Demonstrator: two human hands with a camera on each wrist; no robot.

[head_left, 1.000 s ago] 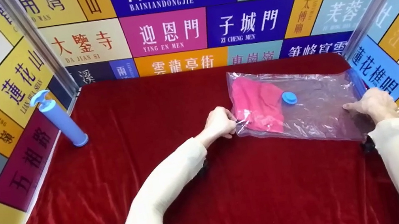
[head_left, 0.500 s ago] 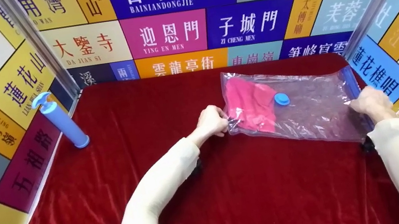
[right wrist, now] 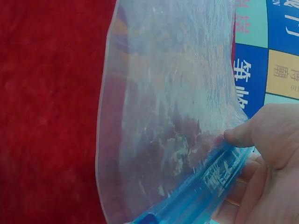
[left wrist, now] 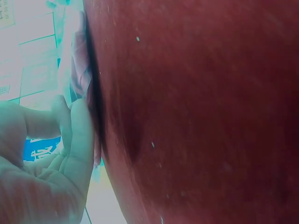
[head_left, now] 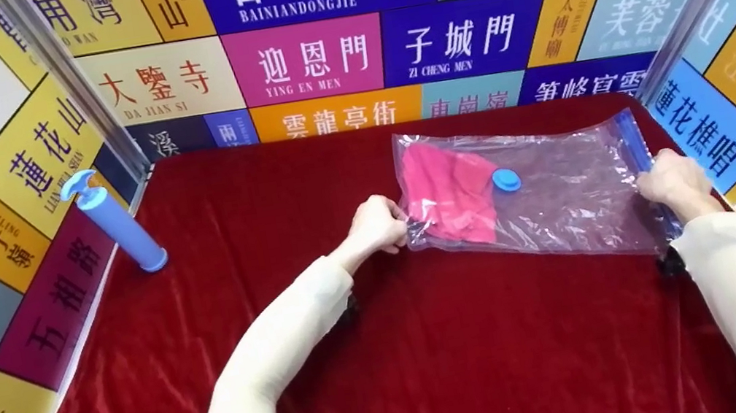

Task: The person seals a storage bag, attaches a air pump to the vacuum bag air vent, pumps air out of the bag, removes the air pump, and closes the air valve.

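Observation:
A clear vacuum storage bag (head_left: 565, 190) lies on the red cloth, with a folded pink cloth (head_left: 447, 194) inside its left part. A round blue valve cap (head_left: 505, 179) sits on the bag's upper face. My left hand (head_left: 377, 225) pinches the bag's near left edge; in the left wrist view the left hand (left wrist: 51, 158) has thumb and fingertips meeting at that edge. At the other end my right hand (head_left: 678, 185) grips the blue zip strip (head_left: 635, 142). The right wrist view shows the right hand (right wrist: 266, 168) with its thumb above the strip and its fingers beneath.
A blue hand pump (head_left: 119, 222) stands upright at the far left. Printed sign panels (head_left: 315, 60) wall the table's back and sides, with metal posts (head_left: 85, 74) at the corners. Red velvet cloth (head_left: 437, 365) covers the table.
Both hands have shifted left, bringing the bag and the pink cloth with them. My right hand has closed further round the zip strip. The pump stays in its place.

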